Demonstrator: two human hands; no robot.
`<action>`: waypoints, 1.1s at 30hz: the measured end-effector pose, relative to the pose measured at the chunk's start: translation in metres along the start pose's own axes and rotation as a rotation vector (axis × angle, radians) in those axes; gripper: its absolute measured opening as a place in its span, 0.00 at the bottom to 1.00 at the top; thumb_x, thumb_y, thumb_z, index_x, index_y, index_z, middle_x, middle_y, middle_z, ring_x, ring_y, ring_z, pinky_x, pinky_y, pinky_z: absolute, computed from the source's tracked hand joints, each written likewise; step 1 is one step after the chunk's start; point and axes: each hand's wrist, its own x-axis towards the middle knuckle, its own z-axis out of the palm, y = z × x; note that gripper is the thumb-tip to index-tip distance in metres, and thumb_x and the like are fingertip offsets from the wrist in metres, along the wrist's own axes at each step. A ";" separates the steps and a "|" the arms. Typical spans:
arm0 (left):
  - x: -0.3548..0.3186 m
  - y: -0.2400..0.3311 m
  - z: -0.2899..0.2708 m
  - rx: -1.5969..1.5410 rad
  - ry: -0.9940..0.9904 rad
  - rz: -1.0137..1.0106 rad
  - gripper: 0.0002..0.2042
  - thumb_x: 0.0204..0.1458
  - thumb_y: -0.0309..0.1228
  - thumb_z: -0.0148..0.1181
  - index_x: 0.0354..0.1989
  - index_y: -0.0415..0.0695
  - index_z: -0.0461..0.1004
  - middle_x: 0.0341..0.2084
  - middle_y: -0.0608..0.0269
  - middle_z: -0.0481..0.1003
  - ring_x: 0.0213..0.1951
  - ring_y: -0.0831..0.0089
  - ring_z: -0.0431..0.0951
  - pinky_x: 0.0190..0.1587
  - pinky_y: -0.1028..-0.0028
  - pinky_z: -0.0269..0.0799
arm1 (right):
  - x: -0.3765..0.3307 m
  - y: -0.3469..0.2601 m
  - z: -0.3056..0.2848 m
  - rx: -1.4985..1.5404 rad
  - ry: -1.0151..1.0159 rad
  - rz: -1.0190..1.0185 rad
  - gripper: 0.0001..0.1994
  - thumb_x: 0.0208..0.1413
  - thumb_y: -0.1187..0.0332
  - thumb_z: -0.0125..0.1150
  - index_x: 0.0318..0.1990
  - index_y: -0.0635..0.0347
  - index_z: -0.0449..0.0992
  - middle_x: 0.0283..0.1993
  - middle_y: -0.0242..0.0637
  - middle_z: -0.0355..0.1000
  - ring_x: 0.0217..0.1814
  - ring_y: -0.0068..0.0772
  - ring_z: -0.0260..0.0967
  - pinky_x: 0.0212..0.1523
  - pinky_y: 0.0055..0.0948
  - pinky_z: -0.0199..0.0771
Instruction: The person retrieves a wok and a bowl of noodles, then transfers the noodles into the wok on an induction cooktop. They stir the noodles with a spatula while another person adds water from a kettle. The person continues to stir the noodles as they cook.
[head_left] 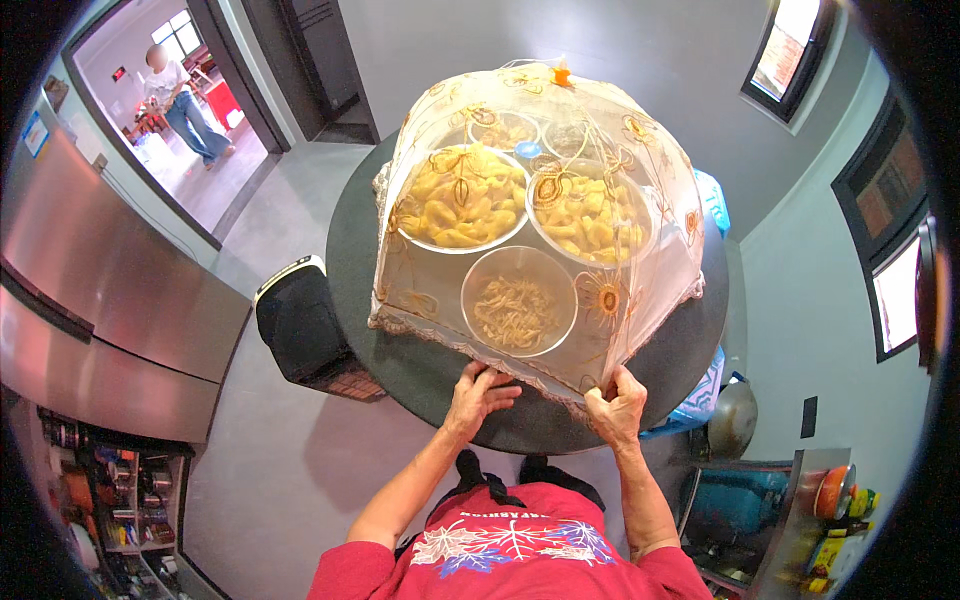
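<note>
Mesh food cover (545, 215): left hand (478, 392), right hand (617, 410) grip near edge.

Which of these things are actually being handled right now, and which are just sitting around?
In hand: mesh food cover, left hand, right hand, bowls of food under it, round table.

Lying about: black chair, metal pot, shelf of jars.

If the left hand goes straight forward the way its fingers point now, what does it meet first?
Most likely the lace hem of the mesh food cover, which the left hand already touches. Behind it stands the glass bowl of shredded food, though depth is hard to judge.
</note>
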 end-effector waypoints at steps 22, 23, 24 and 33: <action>-0.125 -0.016 -0.005 0.026 0.289 0.007 0.24 0.43 0.18 0.46 0.54 0.30 0.61 0.48 0.48 0.71 0.45 0.58 0.76 0.45 0.60 0.77 | 0.041 0.004 -0.022 0.274 -0.113 -0.076 0.10 0.34 0.68 0.59 0.17 0.62 0.63 0.15 0.43 0.63 0.18 0.45 0.63 0.23 0.40 0.64; -0.144 -0.018 -0.014 0.041 0.326 -0.020 0.25 0.43 0.18 0.46 0.54 0.30 0.61 0.48 0.48 0.71 0.46 0.59 0.76 0.46 0.61 0.76 | 0.038 0.008 -0.018 0.235 -0.120 -0.075 0.10 0.33 0.68 0.59 0.17 0.62 0.64 0.16 0.44 0.64 0.19 0.47 0.64 0.24 0.40 0.65; -0.160 -0.018 -0.022 0.057 0.357 -0.049 0.25 0.43 0.17 0.47 0.54 0.29 0.60 0.47 0.48 0.71 0.46 0.59 0.76 0.47 0.61 0.76 | 0.035 0.011 -0.015 0.210 -0.112 -0.062 0.10 0.33 0.67 0.59 0.18 0.62 0.64 0.16 0.44 0.64 0.19 0.47 0.64 0.25 0.40 0.65; -0.193 0.017 -0.031 0.105 0.165 -0.049 0.25 0.43 0.17 0.48 0.55 0.32 0.61 0.49 0.50 0.71 0.48 0.59 0.75 0.51 0.59 0.74 | -0.023 0.052 0.046 -0.063 -0.043 0.039 0.12 0.38 0.63 0.59 0.25 0.63 0.68 0.26 0.48 0.69 0.31 0.51 0.69 0.33 0.45 0.68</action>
